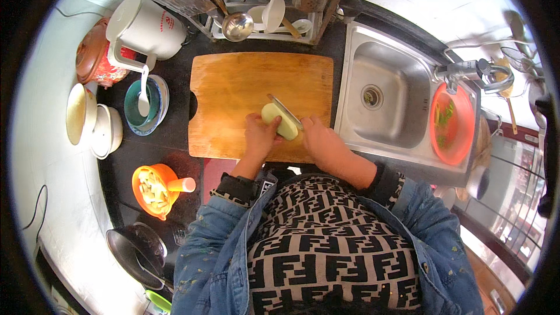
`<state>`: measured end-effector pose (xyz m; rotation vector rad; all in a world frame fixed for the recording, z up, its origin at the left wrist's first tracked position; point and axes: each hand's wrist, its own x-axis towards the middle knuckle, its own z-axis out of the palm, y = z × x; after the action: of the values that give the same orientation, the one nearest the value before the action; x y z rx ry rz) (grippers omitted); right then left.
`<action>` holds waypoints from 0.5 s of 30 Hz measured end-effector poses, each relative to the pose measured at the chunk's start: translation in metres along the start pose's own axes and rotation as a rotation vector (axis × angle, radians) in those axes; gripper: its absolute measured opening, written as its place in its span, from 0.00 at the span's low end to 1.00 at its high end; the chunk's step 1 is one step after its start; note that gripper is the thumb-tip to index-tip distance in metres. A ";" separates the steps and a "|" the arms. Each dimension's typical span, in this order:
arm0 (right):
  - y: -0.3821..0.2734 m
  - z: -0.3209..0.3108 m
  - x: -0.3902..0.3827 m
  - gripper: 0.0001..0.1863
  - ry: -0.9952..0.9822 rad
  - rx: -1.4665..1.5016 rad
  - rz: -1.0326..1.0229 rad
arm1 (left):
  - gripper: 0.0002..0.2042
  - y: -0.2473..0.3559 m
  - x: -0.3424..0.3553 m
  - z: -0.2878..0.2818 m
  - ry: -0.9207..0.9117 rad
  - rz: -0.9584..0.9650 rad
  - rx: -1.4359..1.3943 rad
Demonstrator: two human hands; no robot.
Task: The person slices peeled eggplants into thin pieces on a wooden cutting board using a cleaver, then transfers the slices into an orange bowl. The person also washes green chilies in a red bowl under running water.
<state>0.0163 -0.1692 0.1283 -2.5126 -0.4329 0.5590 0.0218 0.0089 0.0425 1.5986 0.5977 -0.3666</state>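
Note:
On the wooden cutting board (236,79) lies a pale green, peeled oblong vegetable (272,115), held by my left hand (258,135) with its fingers wrapped along the near side. My right hand (319,141) is closed on a knife (286,108), whose blade runs along the vegetable's upper right side, touching or nearly touching it. The knife's handle is mostly hidden inside my fingers.
A steel sink (385,128) holding an orange basin (461,134) with greens stands right. Left are bowls (81,114), a white kettle (146,29), an orange dipper (142,192) of cut pieces and a black pan (125,256). Behind the board stands a utensil rack (317,38).

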 end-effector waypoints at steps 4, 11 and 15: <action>-0.012 -0.002 0.005 0.12 -0.072 0.050 0.119 | 0.26 -0.003 0.010 -0.002 -0.013 -0.015 -0.045; -0.013 -0.004 0.011 0.19 -0.174 0.020 0.179 | 0.27 0.003 0.012 -0.006 -0.062 -0.082 0.026; -0.006 0.010 0.026 0.16 -0.182 0.011 0.136 | 0.25 0.007 0.012 -0.010 -0.096 -0.090 0.025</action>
<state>0.0333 -0.1499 0.1161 -2.5040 -0.3251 0.8448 0.0348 0.0204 0.0425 1.5722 0.5947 -0.5168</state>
